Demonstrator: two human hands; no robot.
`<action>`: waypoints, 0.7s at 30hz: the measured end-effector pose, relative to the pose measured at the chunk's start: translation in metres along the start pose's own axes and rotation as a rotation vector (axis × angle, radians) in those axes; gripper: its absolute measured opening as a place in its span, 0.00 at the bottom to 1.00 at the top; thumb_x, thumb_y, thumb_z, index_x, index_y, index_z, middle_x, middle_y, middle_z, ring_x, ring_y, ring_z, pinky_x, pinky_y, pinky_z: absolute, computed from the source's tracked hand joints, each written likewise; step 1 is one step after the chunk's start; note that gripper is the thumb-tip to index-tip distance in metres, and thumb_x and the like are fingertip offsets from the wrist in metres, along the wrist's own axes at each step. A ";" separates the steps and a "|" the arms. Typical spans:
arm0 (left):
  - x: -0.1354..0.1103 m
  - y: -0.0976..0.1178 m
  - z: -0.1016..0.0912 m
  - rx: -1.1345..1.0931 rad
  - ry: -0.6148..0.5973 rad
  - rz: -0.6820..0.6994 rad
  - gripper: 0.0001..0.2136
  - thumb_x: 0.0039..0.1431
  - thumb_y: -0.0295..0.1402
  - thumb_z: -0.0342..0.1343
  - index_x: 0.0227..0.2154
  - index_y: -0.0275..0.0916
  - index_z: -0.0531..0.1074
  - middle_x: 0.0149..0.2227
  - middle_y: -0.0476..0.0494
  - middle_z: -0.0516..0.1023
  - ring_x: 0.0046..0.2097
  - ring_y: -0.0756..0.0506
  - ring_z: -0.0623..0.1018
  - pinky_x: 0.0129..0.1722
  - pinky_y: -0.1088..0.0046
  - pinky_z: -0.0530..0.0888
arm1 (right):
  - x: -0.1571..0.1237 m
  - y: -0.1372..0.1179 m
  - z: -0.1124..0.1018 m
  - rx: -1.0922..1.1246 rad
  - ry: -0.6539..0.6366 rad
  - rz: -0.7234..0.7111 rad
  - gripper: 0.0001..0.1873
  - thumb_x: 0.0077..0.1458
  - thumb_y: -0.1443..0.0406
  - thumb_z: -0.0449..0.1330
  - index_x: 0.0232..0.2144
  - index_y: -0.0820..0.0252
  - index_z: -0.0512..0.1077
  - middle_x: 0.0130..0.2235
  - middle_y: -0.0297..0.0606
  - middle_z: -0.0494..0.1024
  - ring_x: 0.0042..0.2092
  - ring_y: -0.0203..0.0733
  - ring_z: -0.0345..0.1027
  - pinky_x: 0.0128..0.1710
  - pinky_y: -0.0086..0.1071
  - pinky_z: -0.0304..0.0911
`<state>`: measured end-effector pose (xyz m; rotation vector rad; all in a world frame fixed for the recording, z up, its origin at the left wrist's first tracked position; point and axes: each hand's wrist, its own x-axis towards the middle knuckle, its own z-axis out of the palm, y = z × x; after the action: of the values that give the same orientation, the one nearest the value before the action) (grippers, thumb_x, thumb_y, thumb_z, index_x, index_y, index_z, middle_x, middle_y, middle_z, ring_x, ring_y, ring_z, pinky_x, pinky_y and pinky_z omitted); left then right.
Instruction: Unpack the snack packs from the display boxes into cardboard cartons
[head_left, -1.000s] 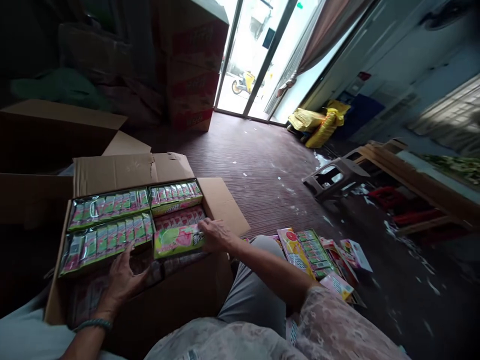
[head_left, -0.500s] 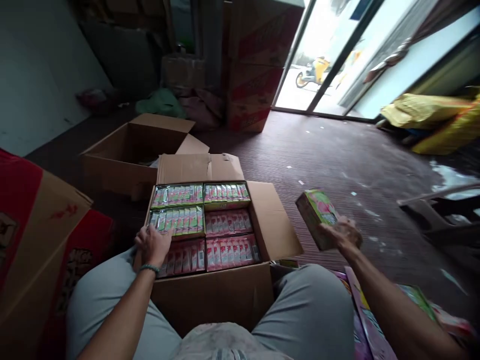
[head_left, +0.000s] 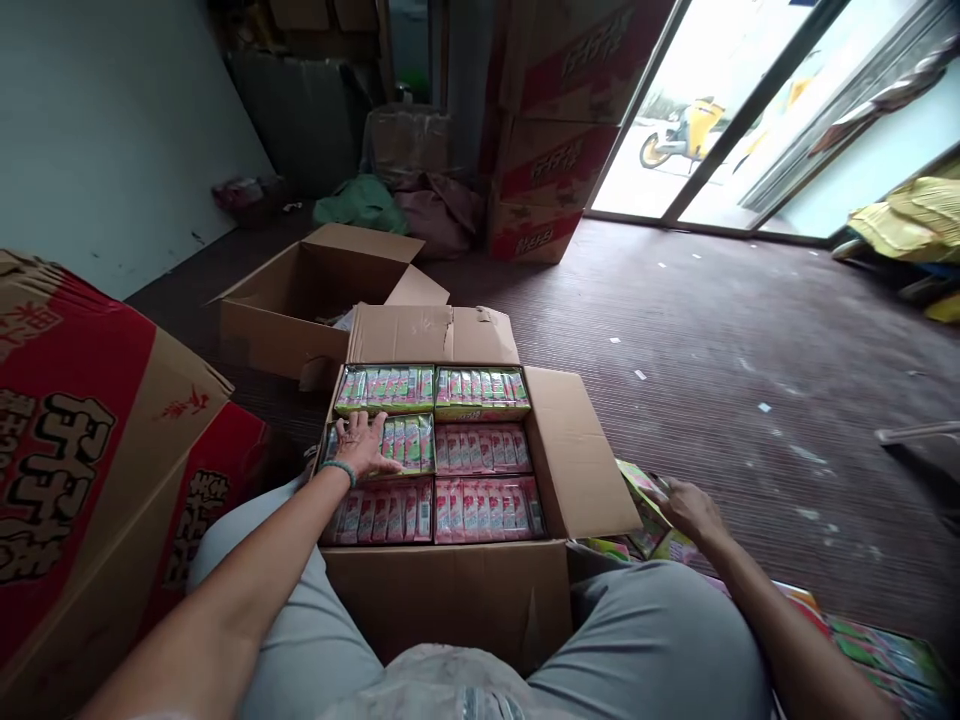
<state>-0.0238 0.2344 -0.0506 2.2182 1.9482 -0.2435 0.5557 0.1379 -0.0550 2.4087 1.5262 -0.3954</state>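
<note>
An open cardboard carton (head_left: 450, 600) sits between my knees, packed with boxes of small wrapped packets. Green packets (head_left: 482, 385) fill the far row and the middle left spot; pink packets (head_left: 487, 508) fill the near row and the middle right. My left hand (head_left: 361, 447) lies with fingers spread on the middle-left box of green packets (head_left: 409, 442). Beyond the carton's right flap, low by the floor, my right hand (head_left: 690, 508) grips the edge of a small green-and-pink box (head_left: 637, 478), partly hidden by the flap.
More colourful boxes (head_left: 885, 650) lie to the right of my knee. A second open carton (head_left: 277, 335) stands behind on the left. Red printed cartons (head_left: 67, 440) lean at my left, and others (head_left: 536, 190) are stacked near the glass door.
My right hand has brought the green-and-pink box down and closer to the carton's right flap. My left hand has spread out over the green packets. The view has turned slightly left.
</note>
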 end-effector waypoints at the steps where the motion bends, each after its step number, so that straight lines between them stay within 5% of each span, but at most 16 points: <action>1: -0.012 0.003 0.000 0.021 0.026 0.017 0.49 0.38 0.60 0.63 0.61 0.35 0.61 0.55 0.23 0.65 0.57 0.26 0.63 0.56 0.47 0.58 | -0.003 -0.012 -0.009 0.001 0.044 -0.019 0.21 0.59 0.52 0.53 0.45 0.57 0.76 0.47 0.54 0.78 0.47 0.59 0.74 0.41 0.44 0.67; 7: -0.080 -0.017 -0.004 0.051 0.071 0.081 0.44 0.35 0.52 0.69 0.57 0.37 0.65 0.51 0.31 0.68 0.53 0.32 0.67 0.54 0.53 0.61 | -0.046 -0.102 -0.049 0.143 0.185 -0.223 0.29 0.64 0.54 0.48 0.61 0.65 0.60 0.57 0.57 0.69 0.55 0.58 0.67 0.51 0.46 0.63; 13: -0.077 -0.051 0.009 -0.164 -0.175 -0.146 0.41 0.34 0.56 0.65 0.49 0.33 0.67 0.52 0.29 0.71 0.55 0.28 0.65 0.52 0.57 0.64 | -0.103 -0.185 -0.036 0.324 0.122 -0.556 0.21 0.67 0.62 0.41 0.57 0.62 0.62 0.52 0.50 0.73 0.51 0.48 0.69 0.51 0.38 0.62; 16: -0.071 -0.043 0.013 -0.167 -0.180 -0.214 0.41 0.35 0.59 0.64 0.48 0.32 0.68 0.51 0.27 0.72 0.57 0.25 0.63 0.52 0.53 0.63 | -0.123 -0.205 -0.021 0.368 0.117 -0.601 0.18 0.67 0.63 0.42 0.53 0.60 0.64 0.50 0.47 0.74 0.50 0.46 0.69 0.48 0.35 0.62; 19: -0.074 -0.026 0.014 -0.065 -0.064 -0.212 0.37 0.40 0.61 0.60 0.46 0.36 0.71 0.51 0.26 0.72 0.58 0.25 0.62 0.55 0.42 0.57 | -0.137 -0.210 -0.008 0.372 0.120 -0.616 0.17 0.67 0.63 0.42 0.50 0.59 0.66 0.48 0.45 0.74 0.48 0.44 0.70 0.46 0.34 0.62; 21: -0.079 -0.013 0.012 -0.057 0.007 -0.152 0.35 0.45 0.61 0.57 0.46 0.35 0.72 0.49 0.27 0.72 0.56 0.28 0.64 0.55 0.45 0.59 | -0.144 -0.211 -0.004 0.353 0.117 -0.604 0.16 0.67 0.62 0.42 0.49 0.59 0.67 0.47 0.45 0.74 0.47 0.43 0.70 0.45 0.34 0.62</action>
<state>-0.0470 0.1569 -0.0434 2.0409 2.1029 -0.1988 0.3057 0.1058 -0.0147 2.1797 2.4097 -0.7002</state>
